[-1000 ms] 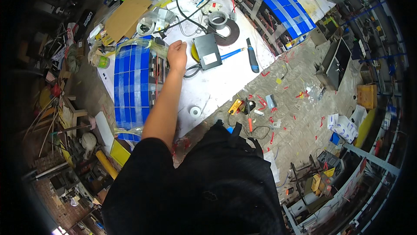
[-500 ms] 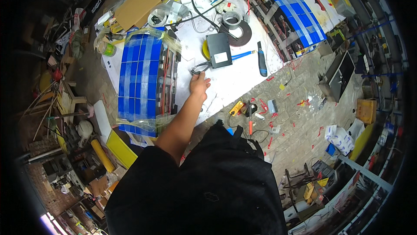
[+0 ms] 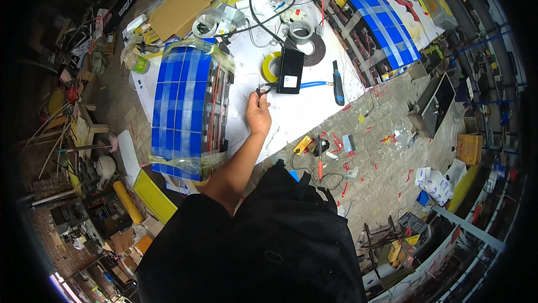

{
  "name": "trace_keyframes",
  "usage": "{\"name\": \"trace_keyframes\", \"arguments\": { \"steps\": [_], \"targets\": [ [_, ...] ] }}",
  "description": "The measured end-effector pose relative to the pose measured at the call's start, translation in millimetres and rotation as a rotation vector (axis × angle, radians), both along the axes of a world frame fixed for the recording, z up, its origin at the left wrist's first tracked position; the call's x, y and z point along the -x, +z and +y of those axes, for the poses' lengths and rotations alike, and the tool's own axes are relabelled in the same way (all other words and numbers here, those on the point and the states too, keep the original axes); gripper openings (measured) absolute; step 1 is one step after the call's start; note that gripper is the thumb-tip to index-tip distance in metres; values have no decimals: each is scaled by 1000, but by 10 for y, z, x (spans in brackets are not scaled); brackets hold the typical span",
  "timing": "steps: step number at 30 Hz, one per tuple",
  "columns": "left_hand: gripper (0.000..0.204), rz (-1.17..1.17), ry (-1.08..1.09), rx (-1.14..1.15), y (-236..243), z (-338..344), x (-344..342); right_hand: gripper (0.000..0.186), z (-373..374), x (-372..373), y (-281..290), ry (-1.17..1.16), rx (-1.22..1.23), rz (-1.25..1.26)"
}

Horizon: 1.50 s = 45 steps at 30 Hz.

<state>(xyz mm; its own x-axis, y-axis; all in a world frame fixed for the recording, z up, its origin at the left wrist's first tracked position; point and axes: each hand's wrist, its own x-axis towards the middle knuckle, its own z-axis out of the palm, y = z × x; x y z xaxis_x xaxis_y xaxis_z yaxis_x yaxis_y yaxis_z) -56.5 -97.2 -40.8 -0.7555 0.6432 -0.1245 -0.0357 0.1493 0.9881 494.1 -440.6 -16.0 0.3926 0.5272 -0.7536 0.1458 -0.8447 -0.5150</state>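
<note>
My left hand (image 3: 258,113) reaches over the white tabletop, its fingers closed on the thin black cables (image 3: 267,86) of a black box. That flat black box (image 3: 291,68) carries a white label and looks tilted beside a roll of yellow tape (image 3: 271,66). Blue wires (image 3: 314,84) come out to its right, towards a utility knife (image 3: 338,82) with a black handle. Left of my hand stands a blue-wrapped battery pack (image 3: 182,95), bound with clear tape. My right hand is not in view.
A second blue battery pack (image 3: 384,20) lies at the far right of the table. Grey tape (image 3: 301,31), a black coiled roll (image 3: 315,49) and a cardboard sheet (image 3: 182,10) are at the back. On the floor lie a yellow meter (image 3: 302,145), a soldering iron (image 3: 320,165) and red scraps.
The black box has shifted slightly right and tilted, its top now darker. My left hand, with the cables, has turned a little, and more of the yellow tape shows.
</note>
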Motion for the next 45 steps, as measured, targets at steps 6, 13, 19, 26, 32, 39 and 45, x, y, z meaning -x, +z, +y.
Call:
{"name": "trace_keyframes", "arguments": {
  "steps": [6, 13, 19, 26, 32, 39, 45],
  "targets": [
    [19, 90, -30, -15, 97, -46, -27, 22, -48, -23, -16, 4, 0, -15],
    [18, 269, -83, 0, -68, -97, 71, 22, -156, -91, -51, 21, -17, -35],
    [18, -78, -89, -207, 336, 76, 1, 24, -422, -272, -247, 117, -117, -62],
    [22, 89, -214, -159, 419, 291, 251, 27, -410, -422, -481, 210, -226, -26],
    [27, 363, -374, 24, 544, 435, 471, 36, 783, 338, 378, -33, -110, 162],
    [25, 699, -731, 97, 1262, 695, 647, 36, 2025, 842, 450, 234, -295, 163],
    [30, 968, -1101, 435, 1714, 962, 828, 37, 2544, 1372, 823, 277, -320, 254]
  ]
}}
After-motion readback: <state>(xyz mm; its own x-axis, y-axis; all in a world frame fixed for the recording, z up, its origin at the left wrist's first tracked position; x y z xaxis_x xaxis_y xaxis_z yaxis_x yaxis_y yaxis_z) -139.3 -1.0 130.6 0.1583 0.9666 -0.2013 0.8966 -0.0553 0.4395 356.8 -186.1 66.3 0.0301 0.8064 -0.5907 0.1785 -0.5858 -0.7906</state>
